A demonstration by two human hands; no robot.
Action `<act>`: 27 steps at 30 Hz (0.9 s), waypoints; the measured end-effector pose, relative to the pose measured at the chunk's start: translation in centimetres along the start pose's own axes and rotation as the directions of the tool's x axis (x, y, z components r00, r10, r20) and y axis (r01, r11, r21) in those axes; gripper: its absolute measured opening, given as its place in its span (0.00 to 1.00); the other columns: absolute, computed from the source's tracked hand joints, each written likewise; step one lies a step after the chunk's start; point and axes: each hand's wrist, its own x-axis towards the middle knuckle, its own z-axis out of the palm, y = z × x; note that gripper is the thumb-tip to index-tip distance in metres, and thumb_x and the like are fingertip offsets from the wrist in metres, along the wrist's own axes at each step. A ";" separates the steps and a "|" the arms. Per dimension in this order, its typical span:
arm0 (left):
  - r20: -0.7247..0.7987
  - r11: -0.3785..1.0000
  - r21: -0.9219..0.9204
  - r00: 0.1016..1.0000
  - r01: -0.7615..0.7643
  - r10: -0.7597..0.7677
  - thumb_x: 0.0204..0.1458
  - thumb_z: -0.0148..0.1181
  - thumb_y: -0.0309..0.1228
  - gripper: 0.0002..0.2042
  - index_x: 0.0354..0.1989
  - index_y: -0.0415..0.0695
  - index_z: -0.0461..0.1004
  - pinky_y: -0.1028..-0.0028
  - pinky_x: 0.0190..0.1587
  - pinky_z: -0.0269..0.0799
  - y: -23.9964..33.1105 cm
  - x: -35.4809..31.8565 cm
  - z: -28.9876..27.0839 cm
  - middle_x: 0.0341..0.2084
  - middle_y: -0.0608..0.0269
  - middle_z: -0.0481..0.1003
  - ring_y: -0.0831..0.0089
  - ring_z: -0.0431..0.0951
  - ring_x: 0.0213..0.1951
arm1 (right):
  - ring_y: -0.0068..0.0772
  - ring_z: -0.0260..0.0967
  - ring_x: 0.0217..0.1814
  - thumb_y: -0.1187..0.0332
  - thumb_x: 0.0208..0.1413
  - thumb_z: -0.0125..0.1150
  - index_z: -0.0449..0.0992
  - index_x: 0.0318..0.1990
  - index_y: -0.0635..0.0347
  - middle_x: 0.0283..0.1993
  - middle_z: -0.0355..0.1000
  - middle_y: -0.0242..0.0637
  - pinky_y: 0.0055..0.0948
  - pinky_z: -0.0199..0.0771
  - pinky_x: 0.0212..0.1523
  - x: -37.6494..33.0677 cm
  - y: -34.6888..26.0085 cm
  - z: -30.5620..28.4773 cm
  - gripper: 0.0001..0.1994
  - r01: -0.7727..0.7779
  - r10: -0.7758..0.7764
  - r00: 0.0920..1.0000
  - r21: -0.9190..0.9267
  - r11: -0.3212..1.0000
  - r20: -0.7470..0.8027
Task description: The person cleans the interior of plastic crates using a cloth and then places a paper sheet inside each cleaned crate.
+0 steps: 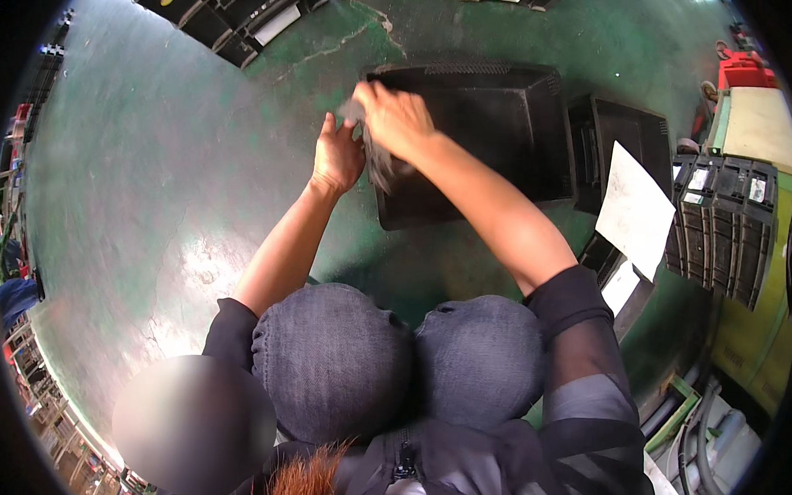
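In front of my knees, a large black plastic bin (496,120) lies on the floor. My right hand (394,116) reaches across to its left side with the fingers closed on a grey cloth (378,167). Part of the cloth hangs down along the bin's left rim, and a smaller bit of it shows between my two hands. Just outside that rim is my left hand (338,154), thumb and fingers apart. It is close to the cloth; whether it touches the bin I cannot tell.
Right of the bin stands another black bin (631,125), with a white sheet (635,208) in front of it. Farther right is a stack of black crates (719,224) beside a yellow-green cabinet (763,348). More black crates (238,15) line the far left. The floor (172,161) is green.
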 end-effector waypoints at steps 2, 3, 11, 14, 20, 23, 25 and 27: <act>0.011 0.990 0.142 1.000 -0.017 0.015 0.56 0.29 0.56 0.31 0.64 0.52 0.51 0.61 0.62 0.43 0.3 0.6 -0.9 0.61 0.61 0.53 0.58 0.52 0.61 | 0.53 0.70 0.37 0.65 0.50 0.55 0.66 0.42 0.60 0.37 0.72 0.48 0.43 0.70 0.37 3.0 1.6 -2.6 0.13 -0.251 0.213 0.956 0.186 0.950 0.202; 0.026 0.978 0.210 1.000 -0.018 0.013 0.55 0.30 0.57 0.32 0.64 0.52 0.51 0.62 0.62 0.43 0.3 0.8 -0.8 0.61 0.61 0.53 0.57 0.51 0.61 | 0.50 0.70 0.39 0.65 0.50 0.55 0.67 0.42 0.62 0.40 0.71 0.48 0.39 0.69 0.40 3.2 3.6 -4.3 0.14 -0.281 0.215 0.945 0.282 0.917 0.246; 0.768 -0.551 0.575 0.632 -0.605 0.107 0.46 0.58 0.45 0.28 0.53 0.41 0.64 0.55 0.62 0.44 -2.0 -9.7 3.4 0.53 0.54 0.63 0.59 0.59 0.56 | 0.35 0.67 0.49 0.68 0.44 0.54 0.70 0.47 0.63 0.49 0.69 0.43 0.31 0.65 0.49 -22.6 3.9 -16.1 0.20 -0.809 0.275 0.522 0.366 0.461 0.807; 0.697 -0.647 0.456 0.697 -0.611 -0.166 0.42 0.61 0.47 0.22 0.39 0.41 0.72 0.55 0.61 0.47 -3.9 -8.2 2.9 0.40 0.57 0.72 0.64 0.69 0.45 | 0.39 0.66 0.51 0.65 0.44 0.57 0.69 0.49 0.58 0.49 0.68 0.45 0.32 0.64 0.52 -33.3 -1.6 -13.7 0.22 -0.992 0.496 0.129 0.109 0.069 0.859; 0.605 0.024 0.781 0.765 -0.624 0.220 0.48 0.58 0.41 0.15 0.15 0.46 0.71 0.65 0.51 0.64 3.2 -7.6 7.7 0.16 0.70 0.71 0.74 0.71 0.24 | 0.52 0.59 0.57 0.60 0.39 0.65 0.66 0.53 0.52 0.57 0.58 0.48 0.39 0.62 0.56 -39.3 -4.0 -12.2 0.29 -0.967 0.689 0.136 -0.054 0.247 0.712; -0.006 0.761 0.605 0.955 -0.232 0.296 0.50 0.57 0.38 0.11 0.32 0.43 0.74 0.67 0.44 0.68 7.9 -7.6 7.4 0.30 0.65 0.75 0.73 0.74 0.33 | 0.51 0.56 0.58 0.66 0.41 0.63 0.68 0.49 0.54 0.55 0.58 0.47 0.40 0.61 0.55 -37.8 -0.9 -13.3 0.23 -0.851 0.711 0.429 -0.015 0.525 0.558; -0.124 0.970 0.204 0.979 -0.132 0.159 0.51 0.54 0.39 0.17 0.45 0.40 0.70 0.67 0.44 0.69 7.5 -8.5 7.0 0.39 0.60 0.73 0.71 0.73 0.40 | 0.49 0.57 0.56 0.71 0.43 0.60 0.70 0.43 0.58 0.53 0.60 0.44 0.39 0.62 0.53 -35.7 1.8 -15.9 0.16 -0.868 0.860 0.494 0.013 0.496 0.132; -0.093 0.987 0.120 0.989 -0.103 0.115 0.53 0.50 0.39 0.20 0.51 0.39 0.66 0.66 0.48 0.67 5.4 -7.3 0.3 0.43 0.57 0.71 0.68 0.71 0.45 | 0.48 0.57 0.54 0.73 0.43 0.59 0.70 0.40 0.57 0.51 0.60 0.43 0.40 0.63 0.50 -35.1 4.6 -17.2 0.14 -0.841 0.804 0.541 -0.153 0.519 -0.246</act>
